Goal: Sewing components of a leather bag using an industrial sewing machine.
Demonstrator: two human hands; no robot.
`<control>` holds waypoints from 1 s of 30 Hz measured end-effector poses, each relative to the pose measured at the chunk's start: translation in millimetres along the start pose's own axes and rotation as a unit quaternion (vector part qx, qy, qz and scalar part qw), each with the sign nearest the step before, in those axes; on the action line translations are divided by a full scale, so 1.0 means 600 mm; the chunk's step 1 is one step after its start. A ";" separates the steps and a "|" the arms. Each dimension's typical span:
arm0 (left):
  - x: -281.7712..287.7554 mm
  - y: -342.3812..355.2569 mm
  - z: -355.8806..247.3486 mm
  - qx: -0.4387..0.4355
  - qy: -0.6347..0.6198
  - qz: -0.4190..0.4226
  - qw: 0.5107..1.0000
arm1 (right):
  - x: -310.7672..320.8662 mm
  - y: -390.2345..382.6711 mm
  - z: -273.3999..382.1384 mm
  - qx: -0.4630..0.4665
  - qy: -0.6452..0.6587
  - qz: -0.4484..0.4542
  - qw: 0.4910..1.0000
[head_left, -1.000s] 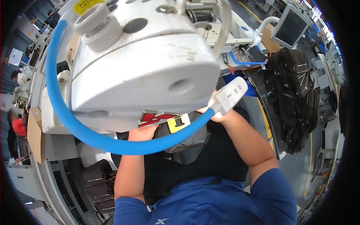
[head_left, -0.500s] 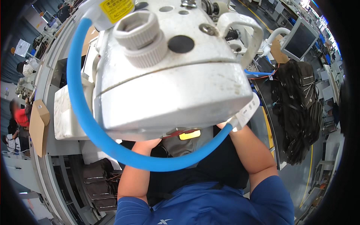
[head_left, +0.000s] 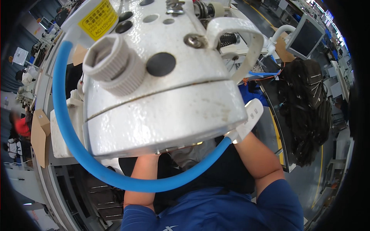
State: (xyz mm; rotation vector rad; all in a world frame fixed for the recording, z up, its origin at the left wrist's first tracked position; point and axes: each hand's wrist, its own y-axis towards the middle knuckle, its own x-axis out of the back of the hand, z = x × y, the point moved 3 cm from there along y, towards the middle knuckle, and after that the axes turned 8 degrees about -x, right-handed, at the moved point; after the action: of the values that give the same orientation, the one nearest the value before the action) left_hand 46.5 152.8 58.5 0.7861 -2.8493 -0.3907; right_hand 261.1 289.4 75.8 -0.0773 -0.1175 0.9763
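Both bare forearms reach up beneath the bulky, glossy white metal machine head (head_left: 165, 119).
From my remote view, the left forearm (head_left: 145, 166) rises nearly upright while the right forearm (head_left: 256, 154) slants inward, elbow bent out. The machine head hides the hands, so I cannot tell how far they open or what they hold. I see soft grey fabric (head_left: 189, 157) just below its lower edge, between the forearms; a thick, curved blue tube (head_left: 154, 184) crosses in front of the left one.
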 end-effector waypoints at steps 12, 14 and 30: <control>-0.010 0.010 0.008 0.014 -0.073 -0.048 0.996 | -0.008 0.001 -0.002 0.056 0.073 -0.027 0.995; -0.008 0.010 0.008 0.015 -0.079 -0.055 0.995 | -0.010 0.000 -0.006 0.008 0.089 -0.023 0.996; -0.025 0.020 0.020 0.017 -0.133 -0.087 0.987 | -0.005 -0.011 0.005 0.021 -0.008 -0.031 0.999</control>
State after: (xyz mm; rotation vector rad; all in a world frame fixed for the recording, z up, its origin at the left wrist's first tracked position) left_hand 50.8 173.2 49.6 1.0694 -3.0478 -0.5067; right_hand 264.5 283.1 79.1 -0.0275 -0.1139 0.9162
